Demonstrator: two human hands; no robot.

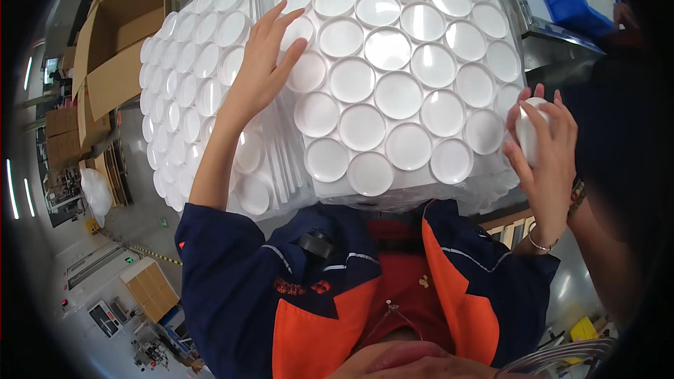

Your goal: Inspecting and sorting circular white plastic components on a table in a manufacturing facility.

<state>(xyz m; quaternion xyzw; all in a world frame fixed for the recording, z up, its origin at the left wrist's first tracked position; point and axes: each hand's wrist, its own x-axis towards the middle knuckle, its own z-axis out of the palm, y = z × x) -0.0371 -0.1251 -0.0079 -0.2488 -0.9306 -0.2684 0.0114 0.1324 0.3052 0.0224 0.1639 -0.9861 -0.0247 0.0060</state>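
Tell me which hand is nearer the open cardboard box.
Left. The left hand rests on the white lids, a little to the right of the cardboard box; the right hand, gripping a white lid, is far across the stack.

Person wore a navy work jacket (232, 288) with orange lapel panels (316, 330) and thin pale piping — sleeves pushed up past the elbows, forearms bare. Red shirt (404, 274) beneath. Right wrist carried a thin silver bangle (540, 244) — left wrist bare.
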